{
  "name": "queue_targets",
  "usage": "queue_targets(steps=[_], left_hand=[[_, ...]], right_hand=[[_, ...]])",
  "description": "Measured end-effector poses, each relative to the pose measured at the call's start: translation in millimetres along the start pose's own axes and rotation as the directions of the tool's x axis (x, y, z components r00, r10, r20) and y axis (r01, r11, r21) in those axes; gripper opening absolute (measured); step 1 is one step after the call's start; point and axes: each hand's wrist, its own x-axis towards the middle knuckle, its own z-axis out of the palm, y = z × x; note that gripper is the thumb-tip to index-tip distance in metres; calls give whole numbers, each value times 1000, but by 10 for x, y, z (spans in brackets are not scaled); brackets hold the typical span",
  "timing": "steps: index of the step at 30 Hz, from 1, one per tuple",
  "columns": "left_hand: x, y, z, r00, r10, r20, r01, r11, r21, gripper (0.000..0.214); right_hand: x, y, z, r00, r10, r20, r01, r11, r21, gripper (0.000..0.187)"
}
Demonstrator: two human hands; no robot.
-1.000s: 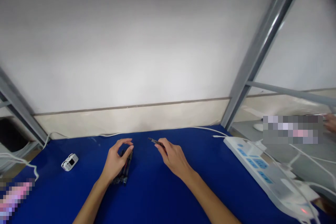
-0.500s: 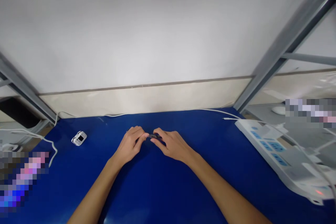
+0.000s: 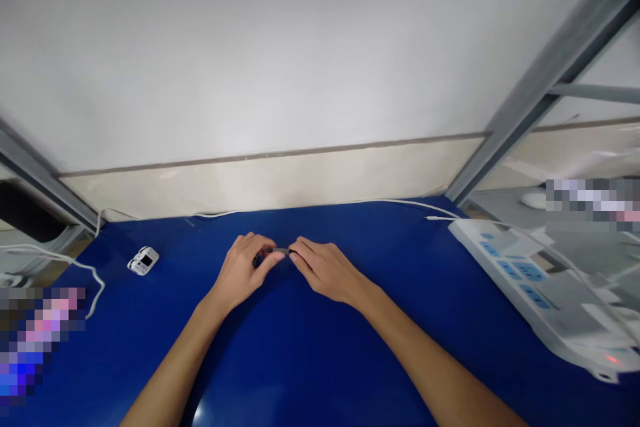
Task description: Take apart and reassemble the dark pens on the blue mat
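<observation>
Dark slender part (image 3: 277, 252) sits pinched between left hand (image 3: 243, 271) and right hand (image 3: 326, 271) above the blue surface (image 3: 310, 360), fitting seemingly unfinished.

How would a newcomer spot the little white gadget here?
Start at the blue table. Left of the left hand, near the far left corner, lies the small white gadget. Unlike the long white power strip at the right edge, it is tiny, with a dark window.
</observation>
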Motion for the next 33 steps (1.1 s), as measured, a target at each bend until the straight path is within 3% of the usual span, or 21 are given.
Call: queue_targets(steps=[2,5,14,20,33], left_hand=[[9,3,3,999,39,-4,-39,999,-14,27],[19,11,5,996,83,20,-84,996,5,17],[34,-21,-67,995,-62,-78,68,995,76,45],[39,-65,-103,987,-106,-116,110,994,28,45],[34,-97,-108,981,-121,-149,124,992,13,44]], right_hand=[[5,3,-5,1000,-11,-1,11,1000,-20,26],[19,16,18,999,-29,-30,28,999,-16,26],[19,129,74,998,53,-35,-51,996,70,11],[31,195,-60,988,17,-156,-13,1000,25,22],[18,247,-86,984,44,-170,-45,999,-5,19]])
